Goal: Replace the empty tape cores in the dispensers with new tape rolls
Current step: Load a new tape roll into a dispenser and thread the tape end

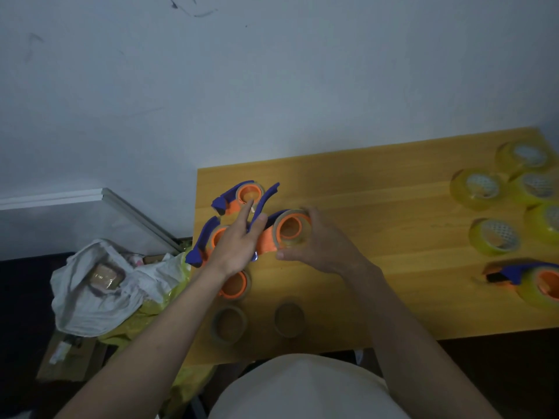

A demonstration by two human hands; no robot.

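Gripping empty core (291, 228) on dispenser (269, 237) – right hand (317, 246); left hand (239, 246) fingers straight, steadying dispenser.

A yellow wooden table (378, 189) carries the work. At its left end lies a cluster of blue and orange tape dispensers (242, 204). Two empty cardboard cores (229, 325) sit near the front edge. At the far right lie several new tape rolls (494, 236), with one loaded dispenser (532, 279) just nearer.
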